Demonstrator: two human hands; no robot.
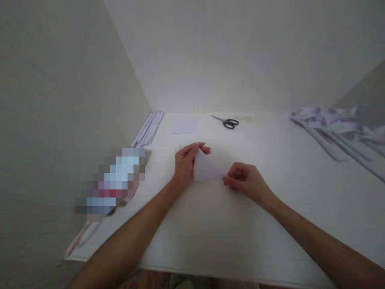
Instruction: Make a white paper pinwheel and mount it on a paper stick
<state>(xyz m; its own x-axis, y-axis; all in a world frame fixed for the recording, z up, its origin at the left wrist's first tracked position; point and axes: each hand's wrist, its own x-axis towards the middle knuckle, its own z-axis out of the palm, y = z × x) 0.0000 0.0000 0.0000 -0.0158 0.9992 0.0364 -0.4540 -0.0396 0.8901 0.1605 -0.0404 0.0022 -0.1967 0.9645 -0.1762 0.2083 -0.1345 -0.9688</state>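
Between my two hands, above the white table, is a triangular piece of pale lilac-white paper. My left hand pinches its upper left corner between thumb and fingers. At the lower right corner, my right hand grips the paper's tip with thumb and forefinger, its other fingers curled. Whether the triangle is a folded sheet or a cut one, I cannot tell. Farther back lies a flat lilac paper square. To the right of that square rest scissors with black handles, their blades pointing left.
Several rolled or folded paper strips lie at the back left of the table. A pixelated object sits along the left edge. Crumpled paper-like pieces and long strips are heaped at the right. Walls stand behind and to the left.
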